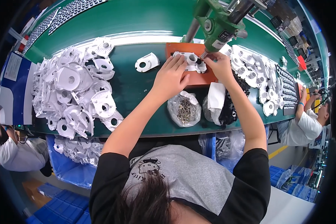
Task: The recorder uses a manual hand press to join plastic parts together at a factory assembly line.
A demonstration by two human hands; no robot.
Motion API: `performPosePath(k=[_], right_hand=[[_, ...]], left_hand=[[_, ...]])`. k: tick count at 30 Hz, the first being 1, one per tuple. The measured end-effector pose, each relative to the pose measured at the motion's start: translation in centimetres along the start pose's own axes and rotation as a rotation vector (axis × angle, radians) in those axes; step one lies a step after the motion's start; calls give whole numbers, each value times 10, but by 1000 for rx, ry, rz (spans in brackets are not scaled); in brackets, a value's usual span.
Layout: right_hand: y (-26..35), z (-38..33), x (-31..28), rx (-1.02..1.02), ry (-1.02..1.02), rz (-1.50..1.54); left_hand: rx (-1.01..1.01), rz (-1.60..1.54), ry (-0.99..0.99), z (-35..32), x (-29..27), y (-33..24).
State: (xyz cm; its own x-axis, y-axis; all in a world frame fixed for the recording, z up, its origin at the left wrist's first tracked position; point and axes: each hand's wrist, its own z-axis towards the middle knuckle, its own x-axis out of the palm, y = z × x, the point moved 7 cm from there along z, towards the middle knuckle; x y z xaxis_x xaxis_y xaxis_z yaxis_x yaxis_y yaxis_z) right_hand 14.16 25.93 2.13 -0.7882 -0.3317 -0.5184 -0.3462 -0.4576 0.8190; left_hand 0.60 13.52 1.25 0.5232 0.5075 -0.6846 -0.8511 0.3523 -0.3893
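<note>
A white plastic housing [192,58] with round openings rests on an orange block [201,79]. My left hand [171,74] lies over the left side of this housing, fingers stretched out and thumb apart. At its right end, my right hand [220,67] has its fingertips pinched together just under the head of a green bench machine [218,31]; anything between them is too small or hidden to make out. A clear bag of small metal screws [184,112] sits in front of the block. A single white plastic part [147,62] lies left of my left hand.
White plastic parts form a large heap [69,87] on the left and another group [250,69] on the right. Beside my right forearm are a white-topped bag [215,98] and black parts [229,110]. Blue bins [69,171] stand below the table edge. Co-workers sit at both sides.
</note>
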Motion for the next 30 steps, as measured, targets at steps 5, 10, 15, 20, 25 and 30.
performPosePath(k=[5,10,15,20,25,30], right_hand=[[-1,3,9,93,50,-32],[-1,5,11,36,67,23],[3,1,7,30,47,-2],[10,-8,1,-127,109,-90],[29,-23,10,-396,104,-378],[47,-33,11,-496,12,-650]], left_hand=[[4,12,3,0,1,0],[23,30,-22,1,-1,-1],[18,30,-25,1,-1,-1],[23,35,-19,1,0,-2],[27,39,-12,1,0,-3],[38,43,-2,2,0,-3]])
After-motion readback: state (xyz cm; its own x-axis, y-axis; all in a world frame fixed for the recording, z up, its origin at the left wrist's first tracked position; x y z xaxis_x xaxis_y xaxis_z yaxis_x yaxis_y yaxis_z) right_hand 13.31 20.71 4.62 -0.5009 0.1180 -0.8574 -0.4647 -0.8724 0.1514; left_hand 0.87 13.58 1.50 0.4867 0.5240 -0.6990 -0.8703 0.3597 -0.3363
